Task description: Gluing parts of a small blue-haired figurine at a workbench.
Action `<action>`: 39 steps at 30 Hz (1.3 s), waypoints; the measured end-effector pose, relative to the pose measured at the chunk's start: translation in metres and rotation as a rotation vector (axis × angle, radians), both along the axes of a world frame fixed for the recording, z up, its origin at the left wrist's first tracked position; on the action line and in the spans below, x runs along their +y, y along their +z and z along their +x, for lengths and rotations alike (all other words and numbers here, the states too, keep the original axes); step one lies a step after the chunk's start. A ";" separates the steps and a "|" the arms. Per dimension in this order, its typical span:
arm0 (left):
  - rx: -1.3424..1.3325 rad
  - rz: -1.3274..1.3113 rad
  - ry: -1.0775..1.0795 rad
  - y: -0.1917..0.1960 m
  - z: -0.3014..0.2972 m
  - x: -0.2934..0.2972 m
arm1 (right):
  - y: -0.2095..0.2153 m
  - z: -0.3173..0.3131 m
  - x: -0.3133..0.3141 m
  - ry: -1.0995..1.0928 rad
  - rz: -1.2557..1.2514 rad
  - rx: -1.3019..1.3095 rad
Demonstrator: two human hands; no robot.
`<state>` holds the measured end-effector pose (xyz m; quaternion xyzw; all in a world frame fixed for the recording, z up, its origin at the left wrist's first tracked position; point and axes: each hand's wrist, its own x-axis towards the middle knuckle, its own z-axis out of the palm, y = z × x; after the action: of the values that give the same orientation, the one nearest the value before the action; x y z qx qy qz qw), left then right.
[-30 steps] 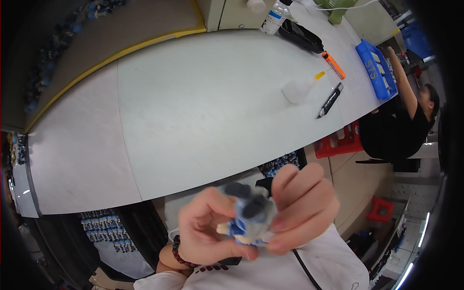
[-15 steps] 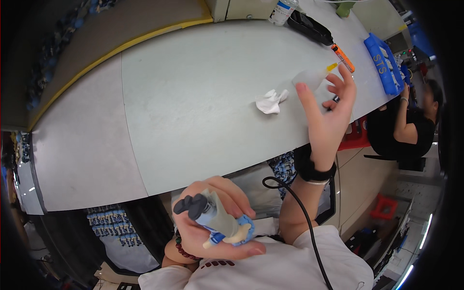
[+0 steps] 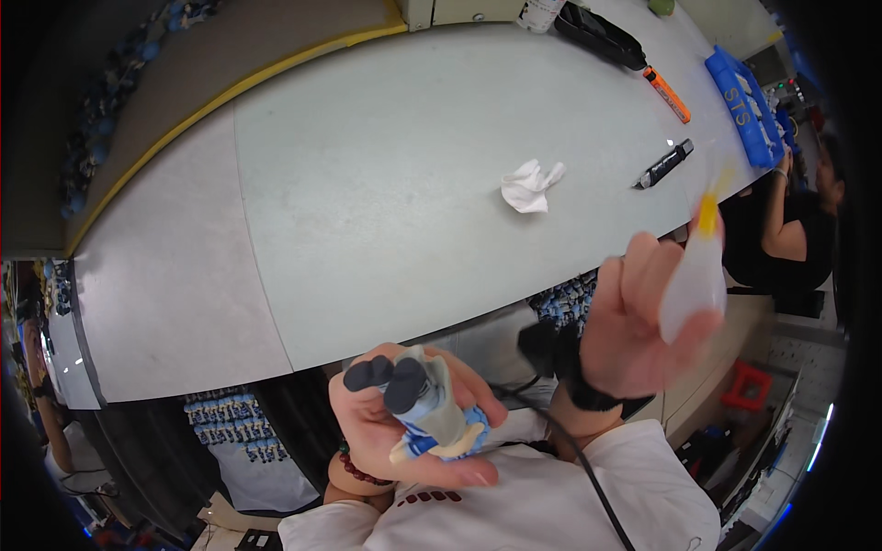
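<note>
My left hand [image 3: 366,430], close to my chest, is wrapped round a small figurine [image 3: 443,415]. Dark feet on the figurine point up toward the table, and its body is light blue, beige and grey. In my raised right hand [image 3: 623,317], off the table's right front edge, is a whitish translucent squeeze bottle [image 3: 696,280] with a yellow nozzle tip pointing up. Motion blurs this hand and bottle a little. A crumpled white tissue [image 3: 528,188] lies on the table beyond my hands.
A black-handled cutter knife [image 3: 663,166], an orange marker [image 3: 667,95], a black case-like object [image 3: 599,37] and a blue tray [image 3: 744,110] lie toward the back right. A black cable [image 3: 579,441] crosses my right forearm. Another person [image 3: 781,230] sits at the right.
My right hand has swung down and to the right, away from the table, carrying the squeeze bottle. The cutter knife now shows uncovered. My left hand keeps the figurine in nearly the same place.
</note>
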<state>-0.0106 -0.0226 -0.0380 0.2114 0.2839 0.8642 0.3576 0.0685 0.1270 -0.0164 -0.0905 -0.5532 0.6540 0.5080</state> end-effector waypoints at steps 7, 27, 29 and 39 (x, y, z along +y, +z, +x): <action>0.134 -0.243 0.238 0.006 0.007 0.002 | 0.018 0.014 -0.005 0.148 0.260 0.052; 0.290 -0.291 0.271 0.003 0.003 0.003 | 0.019 0.009 -0.019 0.057 0.565 -0.160; 0.301 -0.291 0.262 0.003 0.003 0.003 | 0.019 0.008 -0.019 0.064 0.553 -0.151; 0.231 -0.364 0.274 0.013 0.002 0.007 | 0.007 -0.001 0.001 -0.123 0.523 0.105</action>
<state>-0.0083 -0.0152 -0.0249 0.2004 0.4998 0.8094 0.2344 0.0674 0.1277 -0.0095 0.0443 -0.6699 0.4604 0.5808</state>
